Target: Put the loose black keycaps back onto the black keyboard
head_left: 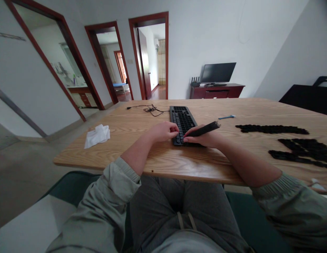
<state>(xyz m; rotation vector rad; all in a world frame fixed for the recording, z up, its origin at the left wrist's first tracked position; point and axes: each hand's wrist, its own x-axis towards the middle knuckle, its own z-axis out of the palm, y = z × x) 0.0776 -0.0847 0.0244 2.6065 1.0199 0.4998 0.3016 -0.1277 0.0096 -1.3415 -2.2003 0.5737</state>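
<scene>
A black keyboard (182, 120) lies lengthwise on the wooden table (142, 154), its near end between my hands. My left hand (164, 131) rests curled against the keyboard's near left edge, fingertips touching the keys. My right hand (205, 139) sits at the near right corner and grips a long dark bar-shaped piece (204, 129) that angles up to the right, its low end on the keys.
Rows of loose black keycaps (271, 129) and a second heap of keycaps (302, 149) lie at the right. A small blue tool (226, 117) lies beyond them, a white cloth (97, 136) at the left, the keyboard cable (150, 109) at the far side.
</scene>
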